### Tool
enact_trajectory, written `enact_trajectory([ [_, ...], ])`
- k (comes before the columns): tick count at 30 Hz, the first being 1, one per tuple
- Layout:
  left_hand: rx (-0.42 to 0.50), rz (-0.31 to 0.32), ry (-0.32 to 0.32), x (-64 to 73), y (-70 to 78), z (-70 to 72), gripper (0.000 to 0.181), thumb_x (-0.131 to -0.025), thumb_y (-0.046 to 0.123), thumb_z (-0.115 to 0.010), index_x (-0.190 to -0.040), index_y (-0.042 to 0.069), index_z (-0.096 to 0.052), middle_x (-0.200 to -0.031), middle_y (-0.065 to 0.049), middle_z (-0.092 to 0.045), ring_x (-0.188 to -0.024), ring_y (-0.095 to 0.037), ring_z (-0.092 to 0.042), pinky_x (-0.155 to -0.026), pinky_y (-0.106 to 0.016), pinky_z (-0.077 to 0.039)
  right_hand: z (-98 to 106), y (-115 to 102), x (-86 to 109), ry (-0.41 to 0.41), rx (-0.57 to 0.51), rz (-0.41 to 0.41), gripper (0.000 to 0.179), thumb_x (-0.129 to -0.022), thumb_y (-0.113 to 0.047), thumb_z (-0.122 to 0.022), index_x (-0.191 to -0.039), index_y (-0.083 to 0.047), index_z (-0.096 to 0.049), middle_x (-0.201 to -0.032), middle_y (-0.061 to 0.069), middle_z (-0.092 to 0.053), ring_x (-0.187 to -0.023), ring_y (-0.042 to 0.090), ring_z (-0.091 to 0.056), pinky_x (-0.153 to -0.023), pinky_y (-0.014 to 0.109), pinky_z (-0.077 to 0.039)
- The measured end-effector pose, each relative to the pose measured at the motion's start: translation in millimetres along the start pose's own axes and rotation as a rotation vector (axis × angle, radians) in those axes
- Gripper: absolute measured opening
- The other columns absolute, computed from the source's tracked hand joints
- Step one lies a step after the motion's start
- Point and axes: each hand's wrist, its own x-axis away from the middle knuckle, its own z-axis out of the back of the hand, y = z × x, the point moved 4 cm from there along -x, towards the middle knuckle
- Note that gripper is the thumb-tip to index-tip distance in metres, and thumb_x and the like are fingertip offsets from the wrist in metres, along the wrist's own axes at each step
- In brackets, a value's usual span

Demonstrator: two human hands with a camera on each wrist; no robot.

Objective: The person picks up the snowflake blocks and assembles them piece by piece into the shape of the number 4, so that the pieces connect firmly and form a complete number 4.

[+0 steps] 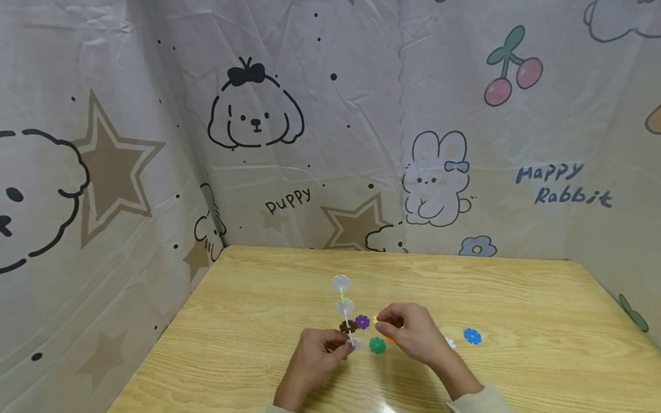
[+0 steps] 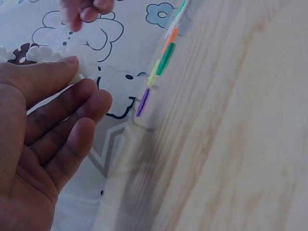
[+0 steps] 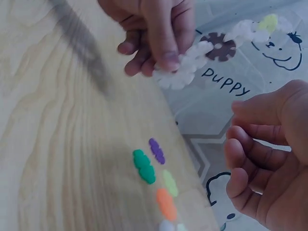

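Observation:
My left hand (image 1: 321,357) pinches a white snowflake building disc (image 3: 175,74) between thumb and forefinger, at the near end of a chain. Slotted together along that chain are more white discs (image 1: 341,283), a brown disc (image 3: 219,46) and a yellow disc (image 3: 268,22). It reaches away from the hand, above the table. My right hand (image 1: 410,332) hovers to the right of the chain, its fingers loosely bent with nothing between them in the right wrist view. Under it, a light yellow disc (image 3: 170,183) and an orange disc (image 3: 166,204) lie on the table.
Also on the wooden table (image 1: 232,344) are a purple disc (image 1: 362,322), a green disc (image 1: 377,345), a blue disc (image 1: 472,336) and a white disc (image 1: 451,343) partly behind the right wrist. Printed curtains (image 1: 320,143) hang beyond the table edges.

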Motion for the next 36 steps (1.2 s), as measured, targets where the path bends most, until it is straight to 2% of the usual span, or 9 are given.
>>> enact_trajectory([
  [9, 0.019, 0.033, 0.004, 2.5, -2.4, 5.5, 0.005, -0.088, 0.007, -0.075, -0.089, 0.003, -0.079, -0.084, 0.0, -0.074, -0.068, -0.006, -0.066, -0.064, -0.025, -0.056, -11, 16, 0.5, -0.019, 0.074, -0.022, 0.018, -0.087, -0.008, -0.075, -0.1, 0.005, -0.072, -0.081, -0.001, -0.067, -0.074, 0.015, -0.061, -0.064, 0.028, -0.052],
  [15, 0.028, 0.014, 0.019, 4.1, -2.5, 9.9, 0.006, -0.089, 0.006, -0.074, -0.089, 0.002, -0.078, -0.084, -0.004, -0.075, -0.067, -0.008, -0.067, -0.063, -0.025, -0.056, -18, 25, -2.2, -0.056, 0.148, -0.027, 0.02, -0.085, -0.008, -0.077, -0.099, 0.006, -0.072, -0.081, -0.001, -0.065, -0.074, 0.015, -0.058, -0.065, 0.03, -0.051],
  [21, 0.027, 0.022, 0.026, 5.5, -4.4, 12.6, 0.006, -0.089, 0.005, -0.074, -0.089, 0.002, -0.078, -0.084, -0.004, -0.075, -0.067, -0.008, -0.067, -0.063, -0.025, -0.057, -26, 30, -4.0, -0.076, 0.252, -0.034, 0.023, -0.079, -0.008, -0.081, -0.096, 0.005, -0.073, -0.081, 0.002, -0.065, -0.074, 0.016, -0.058, -0.065, 0.034, -0.052],
  [25, 0.032, 0.017, 0.033, 5.1, -3.3, 12.5, 0.005, -0.088, 0.005, -0.074, -0.089, 0.002, -0.078, -0.085, -0.006, -0.075, -0.067, -0.009, -0.068, -0.063, -0.025, -0.056, -29, 31, -4.1, -0.054, 0.307, -0.048, 0.023, -0.076, -0.008, -0.083, -0.094, 0.003, -0.073, -0.08, 0.003, -0.066, -0.072, 0.016, -0.058, -0.065, 0.035, -0.053],
  [31, 0.021, 0.01, 0.032, 5.6, -1.6, 11.9, 0.005, -0.088, 0.005, -0.074, -0.088, 0.002, -0.078, -0.085, -0.006, -0.075, -0.067, -0.009, -0.067, -0.063, -0.024, -0.056, -34, 34, -3.1, -0.045, 0.322, -0.099, 0.013, -0.073, -0.007, -0.083, -0.08, -0.005, -0.072, -0.068, -0.003, -0.056, -0.062, 0.014, -0.051, -0.054, 0.029, -0.045],
  [36, 0.014, 0.017, 0.022, 6.8, -3.5, 11.4, 0.005, -0.088, 0.005, -0.074, -0.088, 0.001, -0.078, -0.083, -0.004, -0.074, -0.067, -0.008, -0.067, -0.064, -0.024, -0.056, -37, 37, -3.3, -0.032, 0.335, -0.12, 0.014, -0.074, -0.008, -0.083, -0.081, -0.005, -0.072, -0.072, -0.003, -0.061, -0.066, 0.014, -0.054, -0.058, 0.031, -0.049],
])
